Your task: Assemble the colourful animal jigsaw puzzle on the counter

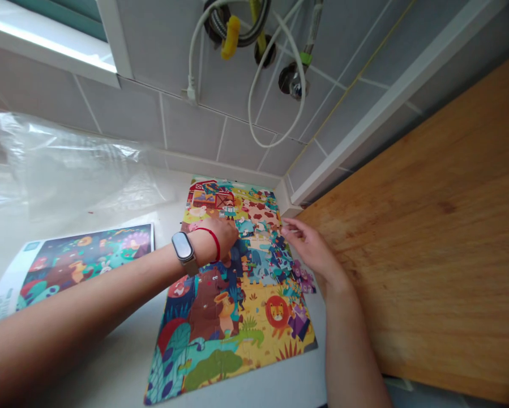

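A colourful animal jigsaw puzzle (pixel 220 317) lies on the white surface, with a bear, a lion and a cow in its picture. My left hand (pixel 222 235), with a watch and red string at the wrist, is over its middle. Its fingers are curled downward, and what they hold, if anything, is hidden. At the puzzle's right edge, my right hand (pixel 309 243) has its fingers stretched out and slightly apart, fingertips close to the pieces. Loose puzzle pieces overlap the right half, among them a purple piece (pixel 299 322) beside the lion and a pink-purple piece (pixel 304 276) past the edge.
A printed picture sheet (pixel 88 260) lies to the left, partly under my left forearm. Behind it is a clear plastic bag (pixel 76 175). A wooden panel (pixel 432 238) borders the right side. Hoses and a white cable (pixel 249 107) hang on the tiled wall.
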The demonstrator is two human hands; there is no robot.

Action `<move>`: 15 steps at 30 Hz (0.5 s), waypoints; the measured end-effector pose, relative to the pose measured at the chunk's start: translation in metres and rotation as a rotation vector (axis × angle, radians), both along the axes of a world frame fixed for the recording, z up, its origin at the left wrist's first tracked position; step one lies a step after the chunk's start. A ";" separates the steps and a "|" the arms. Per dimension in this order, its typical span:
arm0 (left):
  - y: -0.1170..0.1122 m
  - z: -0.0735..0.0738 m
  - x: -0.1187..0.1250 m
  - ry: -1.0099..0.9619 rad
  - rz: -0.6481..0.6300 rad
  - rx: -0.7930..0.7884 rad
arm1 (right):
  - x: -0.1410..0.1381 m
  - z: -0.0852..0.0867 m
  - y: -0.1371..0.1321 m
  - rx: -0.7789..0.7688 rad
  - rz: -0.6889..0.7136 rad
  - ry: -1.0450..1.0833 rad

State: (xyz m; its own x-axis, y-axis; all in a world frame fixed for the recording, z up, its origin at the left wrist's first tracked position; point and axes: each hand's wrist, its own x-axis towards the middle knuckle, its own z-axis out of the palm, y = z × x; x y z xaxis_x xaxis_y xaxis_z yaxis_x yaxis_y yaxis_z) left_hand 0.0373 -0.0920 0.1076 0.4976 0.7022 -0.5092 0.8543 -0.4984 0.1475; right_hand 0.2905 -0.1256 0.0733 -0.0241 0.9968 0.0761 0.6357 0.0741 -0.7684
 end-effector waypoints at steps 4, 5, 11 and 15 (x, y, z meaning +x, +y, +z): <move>0.002 0.001 0.001 0.040 -0.020 0.013 | 0.007 0.002 -0.020 -0.117 0.069 -0.381; 0.003 0.000 0.001 0.044 -0.021 0.013 | 0.008 -0.001 -0.021 -0.124 0.046 -0.421; 0.010 -0.011 -0.003 0.035 -0.066 0.011 | 0.004 -0.023 -0.009 -0.064 -0.020 -0.313; 0.011 -0.011 -0.005 0.028 -0.094 0.028 | -0.009 -0.029 -0.008 -0.028 0.017 -0.269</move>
